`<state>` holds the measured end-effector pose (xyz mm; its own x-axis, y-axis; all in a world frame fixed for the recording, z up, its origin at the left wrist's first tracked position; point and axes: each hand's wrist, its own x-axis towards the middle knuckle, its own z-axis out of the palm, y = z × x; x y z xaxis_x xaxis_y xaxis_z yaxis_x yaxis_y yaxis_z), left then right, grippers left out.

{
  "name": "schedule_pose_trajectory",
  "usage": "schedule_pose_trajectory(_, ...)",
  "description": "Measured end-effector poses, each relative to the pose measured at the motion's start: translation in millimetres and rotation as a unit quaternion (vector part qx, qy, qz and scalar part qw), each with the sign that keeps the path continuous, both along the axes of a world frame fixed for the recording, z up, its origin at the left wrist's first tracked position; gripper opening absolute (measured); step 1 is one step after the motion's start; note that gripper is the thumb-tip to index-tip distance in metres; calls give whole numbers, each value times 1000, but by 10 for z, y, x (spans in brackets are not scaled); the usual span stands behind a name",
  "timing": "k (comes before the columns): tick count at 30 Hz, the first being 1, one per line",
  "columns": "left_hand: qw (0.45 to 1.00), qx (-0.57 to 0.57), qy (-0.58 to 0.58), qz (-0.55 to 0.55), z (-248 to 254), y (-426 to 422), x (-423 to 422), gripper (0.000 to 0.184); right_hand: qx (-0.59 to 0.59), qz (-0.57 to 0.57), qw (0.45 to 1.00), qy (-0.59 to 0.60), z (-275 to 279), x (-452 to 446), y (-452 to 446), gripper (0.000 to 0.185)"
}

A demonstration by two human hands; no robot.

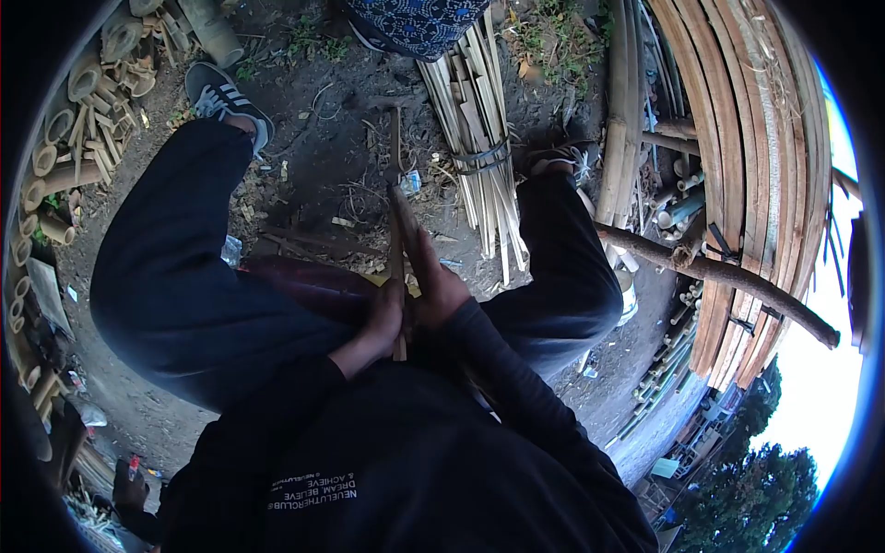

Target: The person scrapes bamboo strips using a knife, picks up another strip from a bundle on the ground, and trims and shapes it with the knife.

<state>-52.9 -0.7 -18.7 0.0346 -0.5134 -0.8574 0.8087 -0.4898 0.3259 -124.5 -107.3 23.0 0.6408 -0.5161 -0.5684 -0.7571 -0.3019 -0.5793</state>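
Note:
A long, thin bamboo strip point(397, 267) points away from my body, between my legs. My left hand point(383, 313) is closed around its near part, close to my lap. Just to the right, my right hand point(441, 288) is closed with the index finger stretched forward. It grips a brown, blade-shaped piece point(404, 210) lying against the strip; whether this is a knife I cannot tell. The strip's far end reaches over the dark soil. Ahead and to the right, a bundle of split bamboo strips point(477, 138) is tied with a band.
Cut bamboo pieces point(88, 101) are piled at the left. Long, curved-looking slats point(747, 184) stand at the right, with a wooden pole point(728, 272) sticking out toward my right knee. A patterned blue cloth point(415, 23) is at the top edge. Small litter dots the ground.

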Motion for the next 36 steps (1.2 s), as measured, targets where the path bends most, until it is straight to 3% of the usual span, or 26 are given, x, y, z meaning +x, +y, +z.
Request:
schedule_pose_trajectory(3,997,-35,-65,9,-132,52,-60,33,-36,23,995,-95,-195,-54,-56,103)
schedule_pose_trajectory(5,998,-31,52,-4,-81,40,25,33,26,19,999,-37,-335,106,-309,106)
schedule_pose_trajectory(10,999,-34,22,-5,-99,8,-7,34,-46,15,996,-75,-305,110,-186,102)
schedule_pose_trajectory(12,1000,-16,8,-10,-95,44,-47,34,-21,15,1000,-18,-322,161,-259,102)
schedule_pose_trajectory(15,996,-28,88,18,10,-6,25,36,-33,-3,999,-1,-605,390,-404,104)
schedule_pose_trajectory(17,994,-24,103,15,5,1,31,37,-14,-5,999,44,-424,418,-340,104)
schedule_pose_trajectory(20,999,-43,16,-14,34,-8,31,38,-31,11,999,10,-448,369,-336,104)
schedule_pose_trajectory(25,996,-43,76,10,24,-4,11,38,73,-46,995,45,-632,798,-882,109)
schedule_pose_trajectory(27,996,-43,74,11,8,25,26,37,31,-21,998,51,-661,775,-777,110)
schedule_pose_trajectory(29,998,-24,62,2,46,-12,48,37,-7,25,1000,12,-342,742,-632,110)
schedule_pose_trajectory(31,996,-21,82,2,-5,-27,41,35,-44,34,998,-31,-522,702,-702,109)
schedule_pose_trajectory(33,995,-20,101,-5,-13,1,25,34,24,-1,994,111,-747,855,-977,105)
schedule_pose_trajectory(34,994,-22,109,-1,0,11,31,33,66,-22,991,115,-611,1038,-1066,104)
schedule_pose_trajectory(36,993,-27,111,6,-25,-31,78,33,16,-23,993,118,-739,1168,-979,105)
